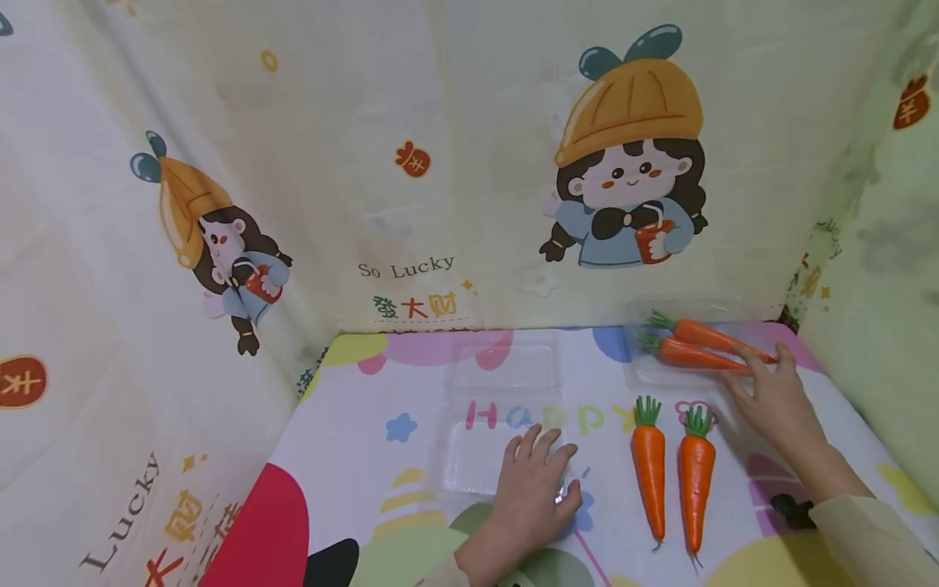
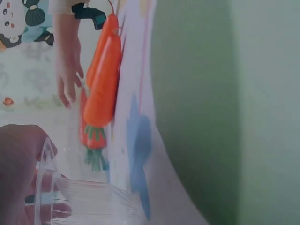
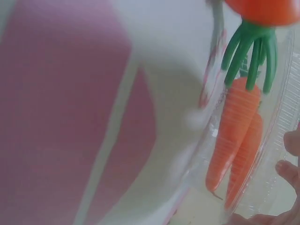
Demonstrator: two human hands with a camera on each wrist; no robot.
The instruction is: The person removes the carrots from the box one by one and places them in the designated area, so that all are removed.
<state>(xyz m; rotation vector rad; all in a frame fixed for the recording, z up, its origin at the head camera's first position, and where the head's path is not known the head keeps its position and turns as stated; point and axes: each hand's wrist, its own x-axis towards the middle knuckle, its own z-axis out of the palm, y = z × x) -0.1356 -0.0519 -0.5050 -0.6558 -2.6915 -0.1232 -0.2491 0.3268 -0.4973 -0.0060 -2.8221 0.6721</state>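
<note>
My left hand [image 1: 531, 493] rests with fingers spread over the near right edge of a clear plastic box [image 1: 469, 469], its flap lying open behind. In the left wrist view that hand touches the box's clear rim [image 2: 44, 183]. My right hand [image 1: 778, 403] is at the right end of a second clear plastic box [image 1: 645, 377] holding two carrots [image 1: 693, 353], fingers spread by their tips. The right wrist view shows these carrots [image 3: 234, 136] behind the clear wall, with fingertips [image 3: 287, 171] beside it. Neither hand holds a carrot.
Two more carrots, a left one [image 1: 649, 473] and a right one [image 1: 695, 485], lie side by side on the patterned tablecloth [image 1: 352, 456] between the hands, green tops away from me. Printed cloth walls [image 1: 484, 204] enclose the table's back and sides.
</note>
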